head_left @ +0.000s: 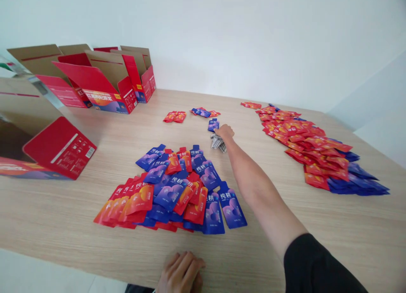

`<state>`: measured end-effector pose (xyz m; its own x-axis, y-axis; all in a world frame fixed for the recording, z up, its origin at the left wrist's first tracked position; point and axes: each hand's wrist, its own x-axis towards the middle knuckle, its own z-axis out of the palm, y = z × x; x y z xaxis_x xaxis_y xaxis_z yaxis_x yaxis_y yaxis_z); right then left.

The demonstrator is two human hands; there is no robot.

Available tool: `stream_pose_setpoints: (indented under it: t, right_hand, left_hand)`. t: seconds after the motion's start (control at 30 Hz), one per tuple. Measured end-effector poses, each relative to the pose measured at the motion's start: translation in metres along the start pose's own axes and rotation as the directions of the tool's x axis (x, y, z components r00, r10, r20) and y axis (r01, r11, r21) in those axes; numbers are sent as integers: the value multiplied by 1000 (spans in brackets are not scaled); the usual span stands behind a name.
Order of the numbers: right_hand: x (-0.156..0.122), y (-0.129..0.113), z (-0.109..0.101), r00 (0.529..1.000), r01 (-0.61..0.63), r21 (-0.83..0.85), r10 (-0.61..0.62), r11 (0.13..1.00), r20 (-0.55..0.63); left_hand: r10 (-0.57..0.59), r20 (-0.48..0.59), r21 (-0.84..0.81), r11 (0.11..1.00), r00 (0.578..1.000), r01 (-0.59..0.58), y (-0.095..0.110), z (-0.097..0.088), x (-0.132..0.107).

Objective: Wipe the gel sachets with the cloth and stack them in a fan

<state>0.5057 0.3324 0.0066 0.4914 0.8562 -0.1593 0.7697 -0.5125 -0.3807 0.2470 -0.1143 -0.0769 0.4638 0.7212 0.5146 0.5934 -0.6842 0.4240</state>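
My right hand (224, 132) reaches far across the wooden table (349, 238), closed on a small bunch of silvery pouches (218, 142) seen edge-on. Just beyond it lies a blue pouch (213, 125). My left hand (179, 274) rests at the table's near edge, fingers together and flat, holding nothing. In front of it spreads a heap of red and blue spouted pouches (173, 191).
A long pile of red and blue pouches (317, 151) runs along the right side. Small groups of pouches (175, 117) lie at the far middle. Open red cardboard boxes (108, 83) stand at the back left, another box (47, 147) at the left.
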Motion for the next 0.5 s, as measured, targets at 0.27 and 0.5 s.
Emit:
stream_pose_setpoints:
  t: [0.27,0.5]
  right_hand:
    - [-4,11,-6,996,3,86,-11,996,93]
    - [-45,67,-35,972,134,244,-175,961,155]
  left_hand:
    - [-34,-50,-18,999,998,34,8,-2,5]
    - [-79,-16,-136,988,997,76,10,-7,7]
